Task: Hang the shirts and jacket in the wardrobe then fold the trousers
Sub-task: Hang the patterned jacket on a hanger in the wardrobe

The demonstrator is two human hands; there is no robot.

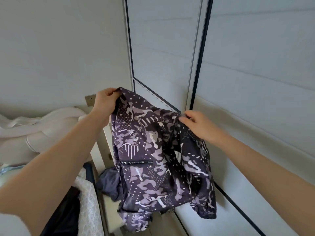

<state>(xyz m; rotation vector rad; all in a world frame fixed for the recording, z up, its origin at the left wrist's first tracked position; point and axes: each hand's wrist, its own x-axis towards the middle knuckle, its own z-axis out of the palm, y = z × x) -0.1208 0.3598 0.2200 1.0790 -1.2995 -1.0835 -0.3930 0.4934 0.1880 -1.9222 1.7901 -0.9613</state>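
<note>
Aloft, the purple camouflage jacket (144, 150) hangs between both hands in front of the closed wardrobe doors (162, 48). The left hand (106, 97) grips its upper edge, fingers curled round the cloth. The right hand (194, 123) pinches the opposite top edge, lower down. The hem dangles just beside the door's dark frame, over the narrow strip between wardrobe and bed (34, 133). A grey garment (109, 183) lies bunched behind the jacket's left edge.
</note>
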